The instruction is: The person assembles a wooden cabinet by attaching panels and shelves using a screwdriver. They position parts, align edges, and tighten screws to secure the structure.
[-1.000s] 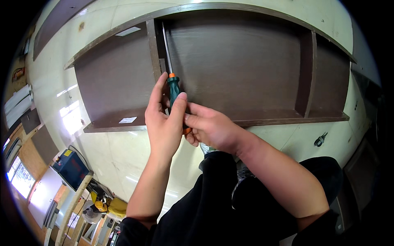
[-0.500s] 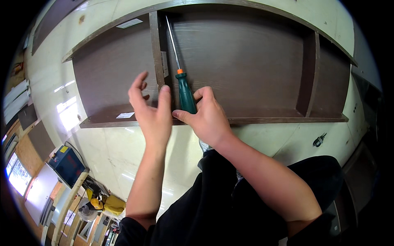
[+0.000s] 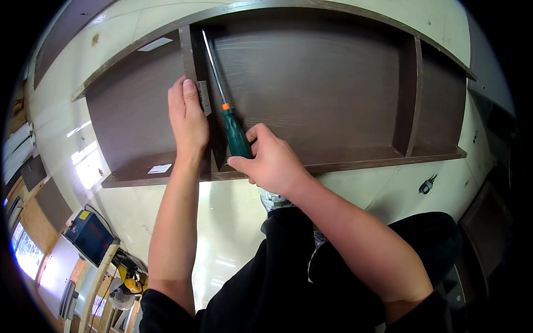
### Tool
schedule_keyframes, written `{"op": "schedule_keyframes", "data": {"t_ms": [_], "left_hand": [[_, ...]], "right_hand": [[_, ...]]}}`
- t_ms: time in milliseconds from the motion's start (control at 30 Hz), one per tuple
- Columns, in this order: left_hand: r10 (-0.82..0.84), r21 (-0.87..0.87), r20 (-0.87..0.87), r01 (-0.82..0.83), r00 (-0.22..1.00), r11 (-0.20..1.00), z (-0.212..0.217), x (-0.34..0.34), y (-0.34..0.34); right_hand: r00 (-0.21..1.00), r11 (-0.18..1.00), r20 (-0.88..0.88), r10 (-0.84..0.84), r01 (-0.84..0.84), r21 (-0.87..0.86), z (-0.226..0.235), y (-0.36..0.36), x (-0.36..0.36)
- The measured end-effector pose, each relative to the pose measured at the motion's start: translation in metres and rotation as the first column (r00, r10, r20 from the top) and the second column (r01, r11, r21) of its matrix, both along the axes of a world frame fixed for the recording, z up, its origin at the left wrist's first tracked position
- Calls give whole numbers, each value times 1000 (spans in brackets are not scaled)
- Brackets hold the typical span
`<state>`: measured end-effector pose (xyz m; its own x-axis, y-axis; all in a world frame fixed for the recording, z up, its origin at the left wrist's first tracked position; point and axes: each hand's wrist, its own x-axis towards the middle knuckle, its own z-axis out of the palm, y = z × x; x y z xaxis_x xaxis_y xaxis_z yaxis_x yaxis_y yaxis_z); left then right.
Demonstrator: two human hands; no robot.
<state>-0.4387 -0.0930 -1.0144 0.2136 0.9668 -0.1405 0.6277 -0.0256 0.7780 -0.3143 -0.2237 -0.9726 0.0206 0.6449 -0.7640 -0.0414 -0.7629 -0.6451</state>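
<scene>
Left hand (image 3: 187, 119) lies flat, palm down and fingers extended, over the upright divider panel of the dark brown wooden shelf unit (image 3: 311, 83), which we have lying on its back on the pale glossy floor (image 3: 222, 205). It grips nothing; its fingertips sit just beside a small grey metal bracket (image 3: 204, 97) on that divider, pressing the panel steady.

Right hand (image 3: 269, 161) is closed round the green handle of a long-shafted screwdriver with an orange collar (image 3: 230, 119). The handle sits between our two hands; the steel shaft runs up along the divider and its tip reaches the upper inside corner, where divider meets top board. We can't make out a screw head there, too small.

Progress, as a judgement: carcass looks assembled, with the left divider and the right divider (image 3: 408, 100) both standing in place. We seem to be mid-way through fastening the left divider's top joint. Whether the bracket is fully screwed down, we can't tell.

Far right, a small dark metal fitting (image 3: 426, 184) lies loose on the floor, well apart from the unit.
</scene>
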Motion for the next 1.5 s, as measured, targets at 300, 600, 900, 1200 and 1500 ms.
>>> {"op": "schedule_keyframes", "data": {"t_ms": [300,600,900,1200,1500], "left_hand": [[161,-205,233,-113,959,972,2,2,4],[-126,368,-324,247,938,896,-30,-39,67],[-158,399,-389,320,908,859,-36,-28,88],[-97,481,-448,332,889,812,-45,-20,96],[-59,486,-477,319,877,813,-48,-21,97]], "right_hand": [[984,999,176,-19,24,-26,0,2,-10],[998,986,-29,-49,43,-164,7,13,-1],[962,983,-271,4,-53,-174,-1,14,18],[958,939,-37,284,-286,-193,80,-2,82],[728,817,582,362,-549,178,126,32,238]]}}
